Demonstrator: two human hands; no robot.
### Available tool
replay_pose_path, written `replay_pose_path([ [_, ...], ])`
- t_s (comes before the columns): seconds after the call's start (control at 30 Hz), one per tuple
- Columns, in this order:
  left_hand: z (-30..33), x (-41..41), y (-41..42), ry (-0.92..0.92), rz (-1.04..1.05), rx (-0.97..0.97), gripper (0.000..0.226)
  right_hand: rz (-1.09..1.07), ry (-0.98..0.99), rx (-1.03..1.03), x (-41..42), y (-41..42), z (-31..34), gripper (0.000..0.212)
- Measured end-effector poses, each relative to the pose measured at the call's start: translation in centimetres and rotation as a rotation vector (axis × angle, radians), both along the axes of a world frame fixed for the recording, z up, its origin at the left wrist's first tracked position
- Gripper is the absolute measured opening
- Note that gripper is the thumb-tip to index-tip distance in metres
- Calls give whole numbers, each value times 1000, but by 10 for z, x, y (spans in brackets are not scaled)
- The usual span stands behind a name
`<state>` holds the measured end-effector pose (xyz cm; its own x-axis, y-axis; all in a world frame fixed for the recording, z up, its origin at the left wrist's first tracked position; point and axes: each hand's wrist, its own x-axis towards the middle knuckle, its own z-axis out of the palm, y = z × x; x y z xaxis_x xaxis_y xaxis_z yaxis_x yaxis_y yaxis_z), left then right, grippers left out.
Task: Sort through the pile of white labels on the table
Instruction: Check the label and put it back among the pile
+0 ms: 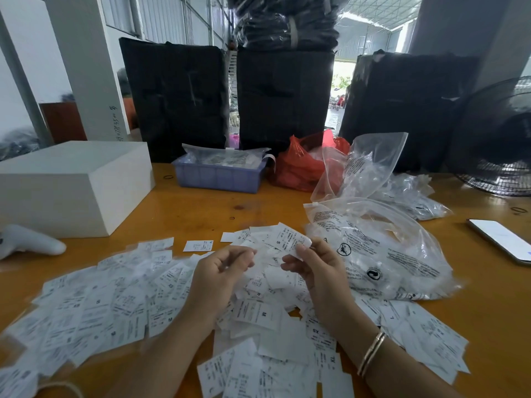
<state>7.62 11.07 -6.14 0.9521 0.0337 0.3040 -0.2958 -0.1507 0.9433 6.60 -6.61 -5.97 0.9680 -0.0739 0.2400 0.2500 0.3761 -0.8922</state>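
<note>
**A:** What sits around the work?

**B:** A smooth orange-brown wooden table (184, 208). At its left stands a plain white box (71, 185) with sharp edges, and in front of that lies a rounded white plastic handle-like thing (28, 242); I cannot tell what it is. Farther back is a lilac plastic crate (218, 176) with ribbed walls, holding clear packets, with a crumpled red plastic bag (298, 165) just beside it. A black wire fan (497, 145) stands at the far right, and a phone (502, 239) lies flat near the right edge. Large black wrapped bales (178, 96) stand behind the table and block the view beyond it.

**A:** And the labels?

**B:** The pile of white labels (115, 305) spreads across the near half of the table: thin, flat rectangles with fine black print and size letters such as S, M and XL, overlapping loosely. Both forearms lie across the pile and hide part of it. Glossy printed clear plastic bags (382, 248) crowd its right side.

**A:** The hands?

**B:** The right hand (319, 271), with a gold bangle (372, 351) on its wrist, pinches one label marked S (287, 239) between thumb and fingers, lifted above the pile. The left hand (218, 274) hovers just beside it, fingers curled inward with the tips close together; whether they grip a label I cannot tell.
</note>
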Motion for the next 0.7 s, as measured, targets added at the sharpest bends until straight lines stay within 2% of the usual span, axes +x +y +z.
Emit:
replay_pose_path([
  [0.07,1,0,1,-1,-5,-14,8,21,-4,20,0,-1,0,23],
  [0.2,1,-1,1,3,-6,-9,7,55,-8,-17,0,0,0,8],
  [0.4,3,-1,2,8,-1,-14,7,-3,-3,-15,3,-2,-4,20],
  [0.7,3,-1,3,-27,-2,17,7,80,-17,-116,-1,2,-2,19],
])
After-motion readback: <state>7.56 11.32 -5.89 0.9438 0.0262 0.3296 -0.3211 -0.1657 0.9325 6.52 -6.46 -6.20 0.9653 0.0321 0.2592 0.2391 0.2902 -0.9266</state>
